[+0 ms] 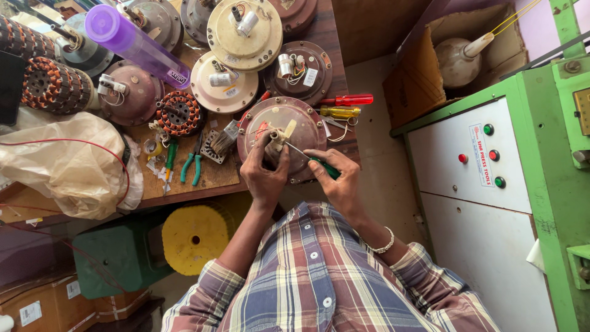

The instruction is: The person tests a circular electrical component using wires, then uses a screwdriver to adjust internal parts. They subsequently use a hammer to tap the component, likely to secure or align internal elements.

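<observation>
Gripping the central shaft of a maroon fan motor housing (283, 132), the left hand (264, 172) is closed around the part that sticks up from its middle. The right hand (338, 181) is curled shut on a green-handled screwdriver (319, 163), whose thin blade reaches in toward the shaft. The housing sits at the front right corner of the wooden worktop (209, 178), partly over its front edge. Just beyond it, along the right edge, lie a red-handled screwdriver (347, 99) and a yellow-handled screwdriver (338, 112). To its left rest green-handled pliers (193, 163) and a copper-wound stator (178, 112). Further back stand a cream motor cover (223, 83) and more housings. A crumpled plastic bag (67, 163) lies at the left.
</observation>
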